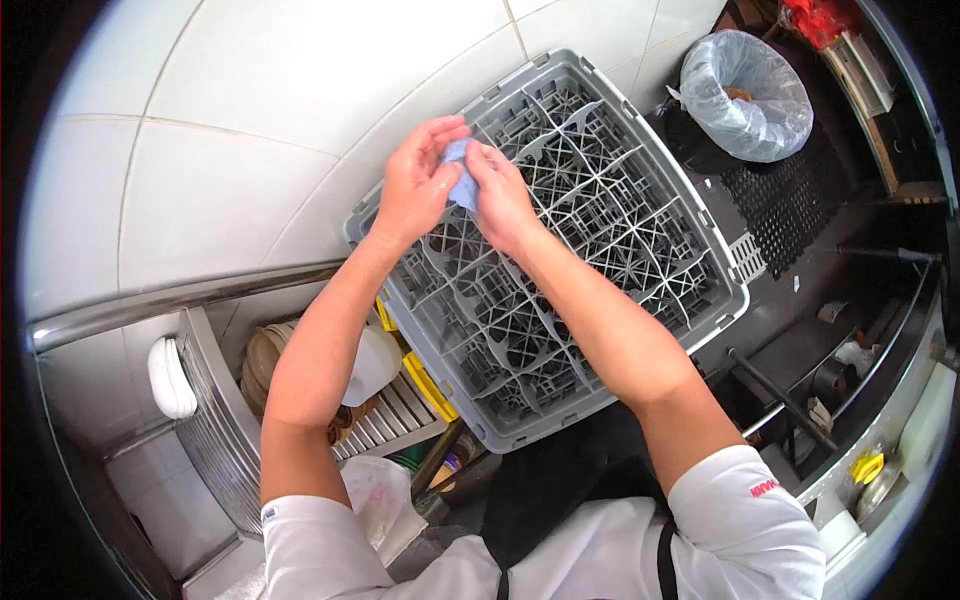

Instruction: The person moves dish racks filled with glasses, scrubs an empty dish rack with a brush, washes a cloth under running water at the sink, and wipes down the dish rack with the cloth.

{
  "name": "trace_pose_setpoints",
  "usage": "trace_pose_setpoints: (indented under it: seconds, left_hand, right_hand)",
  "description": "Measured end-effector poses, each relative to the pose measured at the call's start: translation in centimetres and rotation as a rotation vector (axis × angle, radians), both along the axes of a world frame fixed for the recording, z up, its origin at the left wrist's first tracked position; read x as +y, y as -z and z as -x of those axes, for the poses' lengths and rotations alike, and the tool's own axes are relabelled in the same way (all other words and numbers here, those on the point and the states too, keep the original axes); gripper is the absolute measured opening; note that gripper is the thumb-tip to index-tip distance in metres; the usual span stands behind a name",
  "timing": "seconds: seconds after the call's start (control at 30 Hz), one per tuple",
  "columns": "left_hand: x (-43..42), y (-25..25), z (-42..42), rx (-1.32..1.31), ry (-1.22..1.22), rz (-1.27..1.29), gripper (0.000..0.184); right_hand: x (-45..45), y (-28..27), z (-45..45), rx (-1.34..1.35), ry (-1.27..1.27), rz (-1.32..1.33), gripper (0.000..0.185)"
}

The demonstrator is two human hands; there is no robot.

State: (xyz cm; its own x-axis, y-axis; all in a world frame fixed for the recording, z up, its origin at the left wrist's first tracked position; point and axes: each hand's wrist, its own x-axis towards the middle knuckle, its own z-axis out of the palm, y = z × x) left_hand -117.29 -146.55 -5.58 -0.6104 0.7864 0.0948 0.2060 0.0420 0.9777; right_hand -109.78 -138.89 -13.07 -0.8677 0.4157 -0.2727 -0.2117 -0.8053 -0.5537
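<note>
Both hands are raised over the upper left part of a grey plastic dish rack [720, 245]. A crumpled blue cloth [463, 180] is between them. My left hand [412, 180] has its fingers curled around the cloth's left side. My right hand [500, 195] presses on the cloth from the right, fingers bent. The hands look wet. Below them, the rack shows an open lattice of grey dividers.
White tiles [240, 75] cover the wall behind. A bin with a clear liner [740, 80] stands at the upper right, by a black mat [790, 200]. Lower left are bowls [262, 360], a slatted shelf [385, 425] and a wire rack [215, 440].
</note>
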Motion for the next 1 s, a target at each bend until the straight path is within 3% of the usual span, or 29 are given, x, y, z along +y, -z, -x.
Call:
trace_pose_setpoints:
  seconds: [0.03,0.13,0.17,0.23,0.3,0.43,0.53,0.57,0.7,0.73,0.8,0.9,1.0]
  left_hand:
    - [-1.2,1.8,1.5,0.046,0.026,-0.011,0.044]
    - [-5.2,3.2,4.9,0.838,-0.041,0.318,0.046]
    - [-7.0,5.3,6.7,0.934,-0.031,0.418,0.059]
    - [-10.3,7.4,7.3,1.023,0.042,0.595,0.065]
    - [-11.9,7.7,6.5,1.222,0.132,0.852,0.077]
    - [-12.2,7.7,7.1,1.132,0.205,0.897,0.079]
    - [-12.7,8.2,7.7,1.132,0.245,0.927,0.083]
    - [-12.6,9.0,7.7,1.147,0.218,0.949,0.084]
    - [-13.2,10.6,7.9,1.142,0.184,0.974,0.089]
    - [-13.1,10.5,7.9,1.146,0.185,0.973,0.090]
    - [-12.9,10.4,7.6,1.105,0.182,1.049,0.090]
    - [-12.5,9.9,7.5,1.047,0.199,1.113,0.091]
    - [-12.7,10.5,7.5,1.068,0.161,1.101,0.091]
  right_hand:
    - [0.2,0.0,0.6,-0.009,-0.038,0.026,0.035]
    - [1.8,0.3,2.5,-0.118,0.053,-0.044,0.022]
    - [3.4,-0.8,2.6,-0.149,0.152,-0.110,0.021]
    - [6.7,-0.9,3.2,-0.306,0.299,-0.353,0.018]
    - [7.2,-0.9,4.6,-0.506,0.304,-0.319,0.016]
    - [7.7,3.7,10.3,-0.744,0.302,-0.091,0.026]
    - [8.1,5.6,11.3,-0.755,0.166,-0.071,0.031]
    - [7.5,6.0,11.0,-0.830,0.122,-0.246,0.030]
    - [10.8,10.3,11.2,-0.767,-0.551,-0.823,0.026]
    - [10.1,6.3,10.2,-0.883,-0.512,-0.885,0.027]
    - [10.3,7.7,10.4,-0.765,-0.163,-0.614,0.019]
    - [9.5,7.9,11.6,-0.714,0.327,-0.094,0.027]
    - [10.8,15.5,11.8,-0.824,-0.009,-1.009,0.021]
